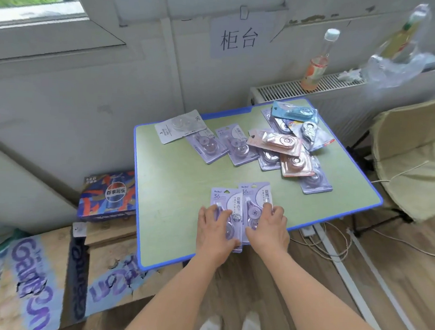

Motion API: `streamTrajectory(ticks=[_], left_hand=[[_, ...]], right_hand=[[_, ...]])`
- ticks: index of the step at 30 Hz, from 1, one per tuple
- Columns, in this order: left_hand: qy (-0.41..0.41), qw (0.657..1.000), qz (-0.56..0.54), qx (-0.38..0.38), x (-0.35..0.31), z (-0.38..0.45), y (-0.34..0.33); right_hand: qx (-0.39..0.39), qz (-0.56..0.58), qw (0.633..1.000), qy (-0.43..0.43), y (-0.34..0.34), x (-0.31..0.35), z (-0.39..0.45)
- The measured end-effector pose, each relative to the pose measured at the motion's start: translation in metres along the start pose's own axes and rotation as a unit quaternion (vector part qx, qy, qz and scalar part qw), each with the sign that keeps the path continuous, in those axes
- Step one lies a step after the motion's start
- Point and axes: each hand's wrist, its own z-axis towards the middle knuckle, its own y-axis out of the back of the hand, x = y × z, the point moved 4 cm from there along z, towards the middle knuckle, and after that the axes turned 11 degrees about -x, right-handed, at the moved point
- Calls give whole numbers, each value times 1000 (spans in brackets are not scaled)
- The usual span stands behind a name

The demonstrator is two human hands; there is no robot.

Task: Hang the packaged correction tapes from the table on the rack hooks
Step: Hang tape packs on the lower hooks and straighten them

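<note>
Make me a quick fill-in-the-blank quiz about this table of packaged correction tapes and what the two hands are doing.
1. The left hand and right hand each rest on a ____ carded correction tape pack at the near edge of the green, blue-rimmed table.
2. The light blue carded pack lies at the table's ____ right corner.
3. The clear drink bottle with orange contents stands on the white ____.
4. The dark blue printed cola carton sits to the table's ____.

Missing words: purple; far; radiator; left

pale green table (174,208) edged blue, lilac packs (231,203), pink pack (274,142)
</note>
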Motion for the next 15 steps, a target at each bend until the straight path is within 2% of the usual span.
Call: streamTrajectory(ticks=[4, 9, 15], left_hand=[[-46, 999, 28, -6, -3, -8, -4], [-71, 997, -14, -24, -7, -19, -7], [-108, 994, -14, -6, -32, -25, -2]], right_hand=[[-7, -1, 1000, -17, 2, -5, -8], [-24, 22, 999, -43, 1, -14, -21], [-44, 24, 994, -97, 11, -36, -35]])
